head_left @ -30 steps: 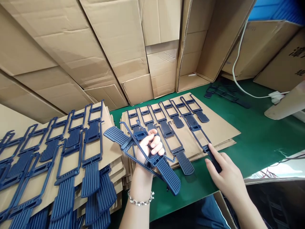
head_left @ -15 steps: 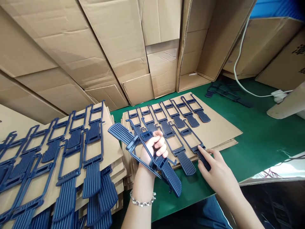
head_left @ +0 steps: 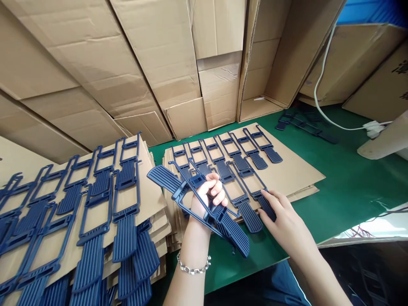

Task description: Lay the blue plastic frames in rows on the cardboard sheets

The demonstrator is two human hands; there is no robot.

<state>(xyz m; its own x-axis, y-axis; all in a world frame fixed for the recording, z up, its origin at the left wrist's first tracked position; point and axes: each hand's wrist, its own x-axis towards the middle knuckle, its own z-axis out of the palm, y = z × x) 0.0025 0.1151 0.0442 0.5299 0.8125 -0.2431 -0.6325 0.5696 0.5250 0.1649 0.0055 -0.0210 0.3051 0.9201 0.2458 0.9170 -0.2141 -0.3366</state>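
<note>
My left hand is closed around dark blue plastic brackets, open rectangular frames with ribbed tabs. They cross each other at a slant over my wrist and palm; their exact number is hard to make out. My right hand has its thumb and fingers on the ribbed tab of another blue bracket, which lies at the front right of a cardboard sheet. Directly left of that one lies a similar bracket, its tab reaching past the sheet's front edge. Behind them runs a row of several more brackets.
At the left stands a taller stack of cardboard sheets layered with blue brackets. Large cartons wall off the back. Loose dark parts and a white cable lie on the green table at right.
My right hand has shifted slightly left, and the bracket under it now sits closer to its neighbour. The left hand keeps its brackets, with a small shift to the right.
</note>
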